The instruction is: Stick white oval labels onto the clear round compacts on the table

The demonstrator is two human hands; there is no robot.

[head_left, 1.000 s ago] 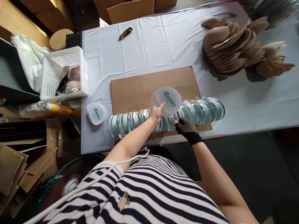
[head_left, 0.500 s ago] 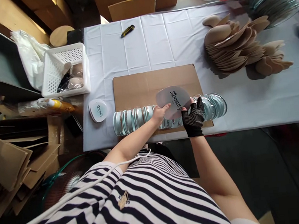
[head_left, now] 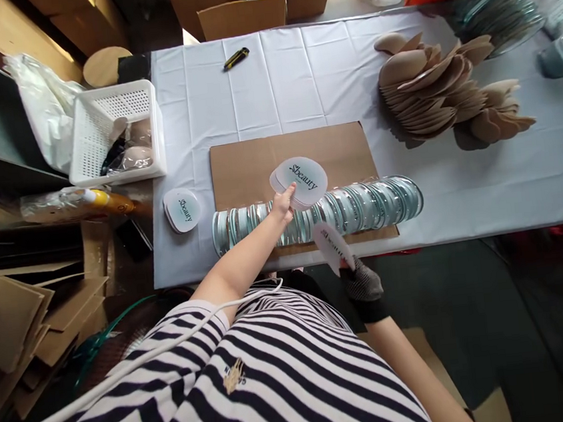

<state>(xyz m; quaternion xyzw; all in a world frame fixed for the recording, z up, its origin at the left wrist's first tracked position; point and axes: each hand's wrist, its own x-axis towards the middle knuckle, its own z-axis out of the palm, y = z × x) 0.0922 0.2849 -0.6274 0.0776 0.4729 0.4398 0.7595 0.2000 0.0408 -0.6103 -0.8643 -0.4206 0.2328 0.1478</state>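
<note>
My bare left hand (head_left: 285,204) grips a small stack of rounded white cards (head_left: 308,174) printed "beauty", thumb on top, above a cardboard sheet. In my right hand (head_left: 363,281), which wears a black dotted glove, one similar printed card (head_left: 332,246) is pinched and tilted near the table's front edge. Between the hands and beyond runs a long row of clear round plastic cases (head_left: 361,204), standing on edge side by side across the cardboard (head_left: 246,164). Another pile of printed cards (head_left: 182,210) lies to the left on the tablecloth.
A white basket (head_left: 157,137) with bagged items stands at the table's left end. Toward the back lies a utility knife (head_left: 236,58). Beige cup-shaped pads (head_left: 420,92) are heaped at the right, with more clear cases (head_left: 497,14) behind. Cardboard scraps (head_left: 10,313) fill the lower left.
My right hand has drawn one card away from the stack, down and toward my body. My left hand has shifted slightly left with the other cards.
</note>
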